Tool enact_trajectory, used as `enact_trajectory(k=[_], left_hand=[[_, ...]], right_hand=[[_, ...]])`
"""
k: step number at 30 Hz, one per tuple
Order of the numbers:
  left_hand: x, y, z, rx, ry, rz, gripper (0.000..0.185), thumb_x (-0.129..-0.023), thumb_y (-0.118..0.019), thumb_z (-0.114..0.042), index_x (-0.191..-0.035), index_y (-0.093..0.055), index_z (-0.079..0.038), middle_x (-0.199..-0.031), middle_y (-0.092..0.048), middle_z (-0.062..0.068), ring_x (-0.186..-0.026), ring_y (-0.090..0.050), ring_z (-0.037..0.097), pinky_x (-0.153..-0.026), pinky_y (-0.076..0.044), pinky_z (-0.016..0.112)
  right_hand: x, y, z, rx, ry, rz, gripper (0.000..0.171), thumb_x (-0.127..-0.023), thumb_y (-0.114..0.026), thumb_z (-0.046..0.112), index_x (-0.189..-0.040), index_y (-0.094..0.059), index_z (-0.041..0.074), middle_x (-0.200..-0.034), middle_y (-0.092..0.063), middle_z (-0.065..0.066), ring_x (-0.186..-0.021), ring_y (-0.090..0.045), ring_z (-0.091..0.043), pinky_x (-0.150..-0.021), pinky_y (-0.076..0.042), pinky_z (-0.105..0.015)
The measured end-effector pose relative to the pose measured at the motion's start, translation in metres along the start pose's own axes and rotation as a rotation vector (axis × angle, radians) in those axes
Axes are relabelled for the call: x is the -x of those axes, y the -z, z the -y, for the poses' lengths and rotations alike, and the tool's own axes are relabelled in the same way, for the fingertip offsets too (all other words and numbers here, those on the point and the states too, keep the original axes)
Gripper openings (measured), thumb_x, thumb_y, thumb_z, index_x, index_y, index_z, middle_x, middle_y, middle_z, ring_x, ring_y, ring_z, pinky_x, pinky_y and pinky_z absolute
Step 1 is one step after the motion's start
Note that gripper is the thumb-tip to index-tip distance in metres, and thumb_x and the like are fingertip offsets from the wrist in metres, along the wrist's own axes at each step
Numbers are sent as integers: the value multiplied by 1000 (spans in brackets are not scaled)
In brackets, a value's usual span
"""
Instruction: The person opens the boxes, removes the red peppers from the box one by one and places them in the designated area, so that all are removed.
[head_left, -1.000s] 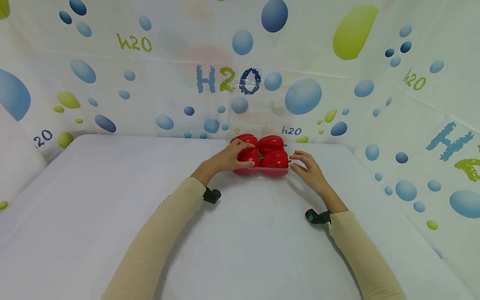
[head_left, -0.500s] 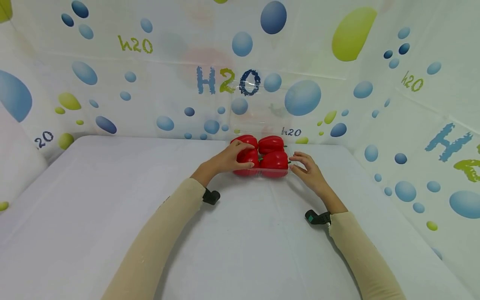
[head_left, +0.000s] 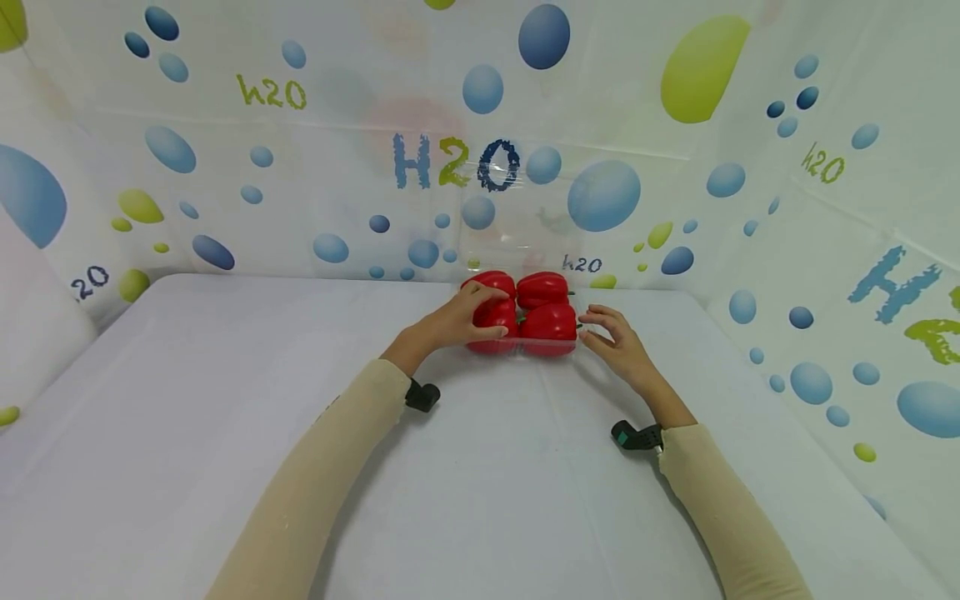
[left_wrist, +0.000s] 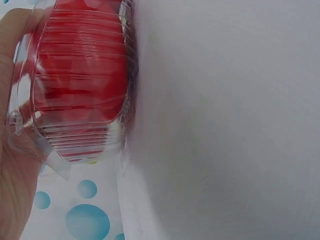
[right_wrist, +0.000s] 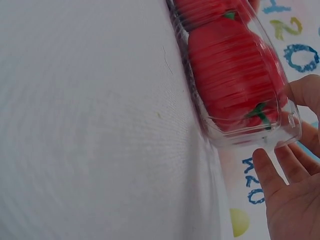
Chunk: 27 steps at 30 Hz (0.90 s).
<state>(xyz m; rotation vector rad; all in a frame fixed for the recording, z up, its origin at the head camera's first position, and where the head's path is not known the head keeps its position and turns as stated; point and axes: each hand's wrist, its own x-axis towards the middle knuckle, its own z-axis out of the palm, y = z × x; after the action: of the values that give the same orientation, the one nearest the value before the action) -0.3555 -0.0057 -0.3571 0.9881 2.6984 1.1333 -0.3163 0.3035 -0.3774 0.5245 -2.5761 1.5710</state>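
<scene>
left hand [head_left: 457, 321] lies over the left end of a clear plastic clamshell [head_left: 522, 346], fingers draped on its top and thumb along the near side, curled round that end; in the left wrist view only palm and thumb edge show against the ribbed wall. the clamshell holds four red bell peppers [head_left: 551, 321], two in the near row and two in the far row, packed touching. it sits on the white table [head_left: 225, 400] at the far middle, just short of the bubble-print backdrop [head_left: 600, 192].

long axis of the pack runs left to right across the person; both short ends point toward the hands. green stems [right_wrist: 257, 111] show at the pack's centre and at its right end.

right hand [head_left: 618, 343] is just beside the right end, fingers loosely spread and relaxed, gripping nothing. head view leaves contact unclear; the right wrist view shows fingertips [right_wrist: 262, 162] near the corner flange, a slim gap visible.

wrist views alone show the ribbing and the flat rim tab [left_wrist: 50, 160] of the clamshell; the head view alone shows all four peppers and both beige sleeves [head_left: 315, 475].
</scene>
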Motion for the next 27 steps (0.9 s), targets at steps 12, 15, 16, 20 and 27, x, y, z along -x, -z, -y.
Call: enact_trajectory(k=[12, 15, 16, 20, 27], left_hand=[[2, -2, 0, 28, -20, -42, 63, -86, -74, -23, -140, -43, -13, -141, -37, 14, -135, -33, 30, -97, -50, 47], [3, -2, 1, 37, -29, -54, 63, -86, -74, -22, -140, -43, -13, -140, -37, 14, -135, -33, 30, -96, -51, 47], [2, -2, 1, 40, -35, -60, 63, -85, -74, -21, -140, -43, -13, -140, -37, 14, -135, -33, 30, -96, -51, 46], [2, -2, 2, 60, -63, -87, 61, -85, -74, -19, -138, -45, -11, -138, -39, 14, -133, -35, 29, -95, -51, 46], [3, -2, 3, 68, -90, -112, 61, -83, -76, -17, -137, -46, -9, -136, -41, 14, -133, -35, 29, -95, -51, 46]], right_hand=[[0, 1, 0, 6, -12, 3, 36, -98, -56, 8, -131, -52, -8, -153, -27, -21, -143, -24, -33, -108, -35, -49], [4, 0, 10, 10, -8, 10, 36, -98, -55, 6, -130, -51, -11, -152, -28, -23, -142, -24, -36, -108, -35, -52], [6, 0, 14, 9, -7, 13, 36, -98, -55, 5, -129, -51, -12, -151, -28, -24, -142, -24, -37, -108, -34, -52], [10, 0, 27, 3, -11, 21, 35, -98, -54, 2, -128, -50, -15, -151, -27, -27, -141, -23, -41, -107, -33, -55], [3, 1, 7, -5, -19, 13, 36, -98, -56, 7, -130, -52, -9, -153, -26, -23, -143, -23, -35, -109, -33, -53]])
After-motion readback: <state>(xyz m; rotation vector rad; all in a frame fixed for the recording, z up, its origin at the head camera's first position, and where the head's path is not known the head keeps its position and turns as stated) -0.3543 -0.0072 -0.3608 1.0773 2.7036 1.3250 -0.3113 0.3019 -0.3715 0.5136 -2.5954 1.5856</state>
